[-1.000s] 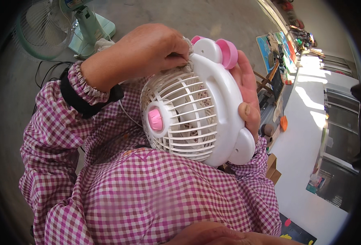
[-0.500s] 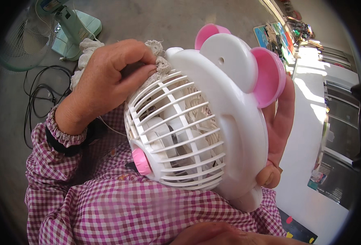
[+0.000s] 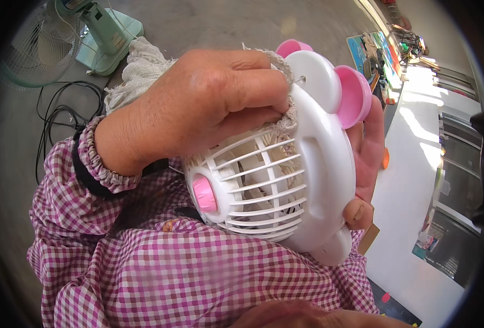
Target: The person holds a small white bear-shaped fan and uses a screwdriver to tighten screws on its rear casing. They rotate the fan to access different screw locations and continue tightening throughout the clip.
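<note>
A small white fan (image 3: 324, 164) with a slatted cage, a pink knob (image 3: 204, 193) and pink ear-like cups (image 3: 357, 98) lies tilted against my checked clothing. My left hand (image 3: 214, 93) pinches a bunched, off-white knitted cloth (image 3: 138, 71) and presses it where the cage meets the smooth white housing, beside the round white piece between the ears. The rest of the cloth trails behind my wrist. On the right, my right hand (image 3: 365, 158) grips the fan's housing; its thumb shows at the edge, and part of the palm is hidden behind the fan.
A green fan base (image 3: 105, 41) and its wire guard (image 3: 39, 49) stand at the upper left. Black cable (image 3: 69, 112) lies coiled on the floor below. A long white surface (image 3: 395, 202) runs along the right. A colourful board (image 3: 362, 52) with loose items is at the upper right.
My left hand has carried the cloth rightward, from the cage's upper side to the housing rim near the ears. The fan has turned and shifted slightly in my right hand.
</note>
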